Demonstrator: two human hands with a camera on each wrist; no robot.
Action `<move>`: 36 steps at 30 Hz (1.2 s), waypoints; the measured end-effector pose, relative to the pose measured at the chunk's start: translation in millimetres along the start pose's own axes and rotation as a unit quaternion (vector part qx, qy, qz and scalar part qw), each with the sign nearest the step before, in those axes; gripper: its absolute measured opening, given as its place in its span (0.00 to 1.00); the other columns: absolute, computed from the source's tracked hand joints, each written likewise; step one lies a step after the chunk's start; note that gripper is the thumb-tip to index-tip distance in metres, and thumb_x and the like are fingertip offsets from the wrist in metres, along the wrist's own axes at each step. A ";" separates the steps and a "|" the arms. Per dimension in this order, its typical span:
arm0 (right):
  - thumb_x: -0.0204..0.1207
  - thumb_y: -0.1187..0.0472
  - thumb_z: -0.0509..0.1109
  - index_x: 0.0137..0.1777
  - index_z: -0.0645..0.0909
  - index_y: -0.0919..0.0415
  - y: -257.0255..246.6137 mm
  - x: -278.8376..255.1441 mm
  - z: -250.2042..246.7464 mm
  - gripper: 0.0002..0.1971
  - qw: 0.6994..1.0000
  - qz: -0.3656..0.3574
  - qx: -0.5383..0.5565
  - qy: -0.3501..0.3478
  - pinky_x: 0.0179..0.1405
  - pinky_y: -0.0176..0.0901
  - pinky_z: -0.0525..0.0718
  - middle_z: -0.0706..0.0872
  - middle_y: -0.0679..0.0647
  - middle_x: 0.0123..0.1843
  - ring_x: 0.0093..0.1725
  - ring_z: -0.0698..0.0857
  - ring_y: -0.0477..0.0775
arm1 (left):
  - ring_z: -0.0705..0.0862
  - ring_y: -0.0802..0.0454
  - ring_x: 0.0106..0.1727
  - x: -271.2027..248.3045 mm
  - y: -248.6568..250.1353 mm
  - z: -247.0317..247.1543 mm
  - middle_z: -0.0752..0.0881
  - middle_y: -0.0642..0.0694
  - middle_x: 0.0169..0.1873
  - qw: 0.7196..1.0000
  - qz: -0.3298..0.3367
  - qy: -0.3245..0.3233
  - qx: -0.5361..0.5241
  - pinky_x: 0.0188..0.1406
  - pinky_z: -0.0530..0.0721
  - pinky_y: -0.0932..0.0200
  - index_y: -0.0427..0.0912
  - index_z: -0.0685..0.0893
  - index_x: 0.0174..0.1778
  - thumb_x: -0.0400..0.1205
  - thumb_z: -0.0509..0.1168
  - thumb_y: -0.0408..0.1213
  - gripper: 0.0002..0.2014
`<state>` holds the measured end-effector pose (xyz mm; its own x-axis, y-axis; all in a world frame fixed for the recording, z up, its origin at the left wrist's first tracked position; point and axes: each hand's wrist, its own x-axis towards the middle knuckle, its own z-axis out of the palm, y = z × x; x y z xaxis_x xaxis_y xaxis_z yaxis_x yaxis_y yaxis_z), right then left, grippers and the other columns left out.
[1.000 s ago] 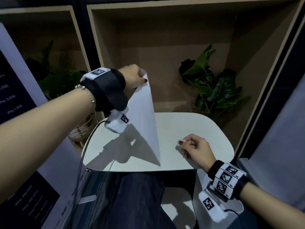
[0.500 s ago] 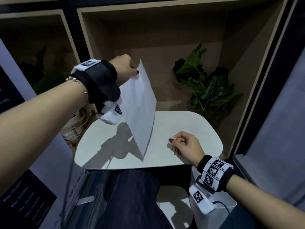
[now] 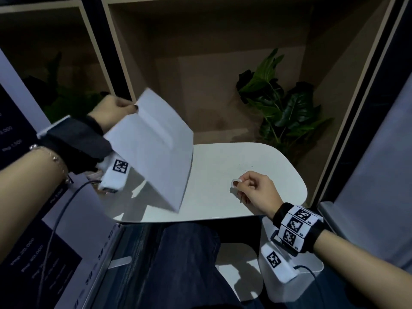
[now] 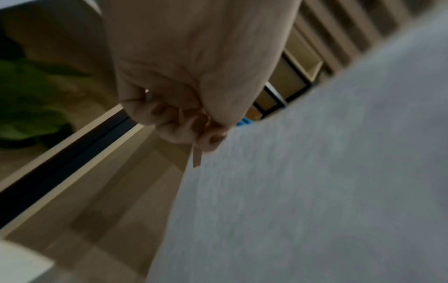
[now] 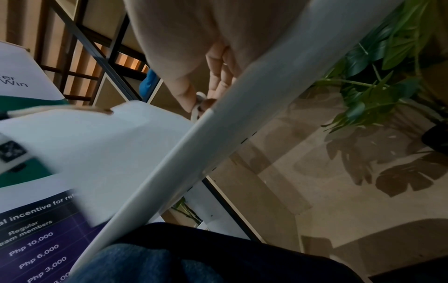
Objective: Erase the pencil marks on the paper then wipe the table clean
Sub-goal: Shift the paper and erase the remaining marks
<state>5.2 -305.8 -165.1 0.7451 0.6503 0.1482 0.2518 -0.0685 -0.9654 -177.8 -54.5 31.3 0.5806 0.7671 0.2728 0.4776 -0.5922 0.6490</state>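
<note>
My left hand pinches the top corner of a white sheet of paper and holds it tilted in the air above the left part of the small white table. The left wrist view shows my curled fingers gripping the paper at its edge. My right hand rests on the table's right part and pinches a small white eraser between thumb and fingers. Tiny dark crumbs dot the tabletop just beyond that hand. The eraser shows faintly past the table edge in the right wrist view.
A green leafy plant stands in the wooden alcove behind the table. A dark poster board leans at my left. My legs in dark jeans sit under the table's near edge. A white stool stands below right.
My left hand has dropped lower and swung the paper from nearly vertical to a flatter tilt over the table's left side. The right hand stays put with the eraser.
</note>
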 end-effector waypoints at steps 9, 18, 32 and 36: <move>0.79 0.71 0.72 0.43 0.77 0.77 0.7 1.8 2.6 0.08 0.999 0.016 0.028 0.003 0.25 0.38 0.80 0.76 0.65 0.28 0.23 0.78 0.53 | 0.71 0.48 0.26 -44.9 -135.4 38.6 0.75 0.43 0.26 0.974 -0.189 -0.111 -0.056 0.29 0.67 0.59 0.37 0.77 0.35 0.89 0.60 0.40 0.16; 0.79 0.65 0.73 0.41 0.79 0.71 2.1 -0.1 3.2 0.09 1.000 0.006 -0.011 -0.019 0.34 0.40 0.82 0.80 0.65 0.28 0.27 0.80 0.52 | 0.80 0.48 0.27 -60.7 -171.1 46.6 0.83 0.45 0.23 0.975 -0.173 -0.133 -0.053 0.32 0.77 0.56 0.36 0.78 0.59 0.86 0.65 0.38 0.10; 0.80 0.67 0.72 0.42 0.79 0.75 -1.8 5.4 10.2 0.10 0.999 0.018 0.001 -0.035 0.45 0.36 0.86 0.77 0.66 0.25 0.24 0.77 0.52 | 0.85 0.45 0.56 -63.8 -164.1 52.6 0.87 0.41 0.57 0.975 -0.139 -0.156 0.071 0.58 0.82 0.52 0.46 0.73 0.78 0.86 0.63 0.50 0.25; 0.81 0.68 0.71 0.42 0.78 0.75 -4.5 11.4 11.0 0.10 0.999 0.023 -0.012 -0.031 0.41 0.49 0.88 0.74 0.70 0.22 0.19 0.73 0.58 | 0.82 0.44 0.54 -65.4 -159.5 59.2 0.85 0.44 0.50 0.983 -0.077 -0.120 0.115 0.53 0.79 0.52 0.48 0.79 0.73 0.87 0.61 0.47 0.18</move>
<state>5.7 -289.7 -161.5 0.7170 0.6912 0.0904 0.2336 -0.1160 -0.9654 -252.9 -24.8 -132.1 0.6156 0.7880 -0.0089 0.6925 -0.5354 0.4836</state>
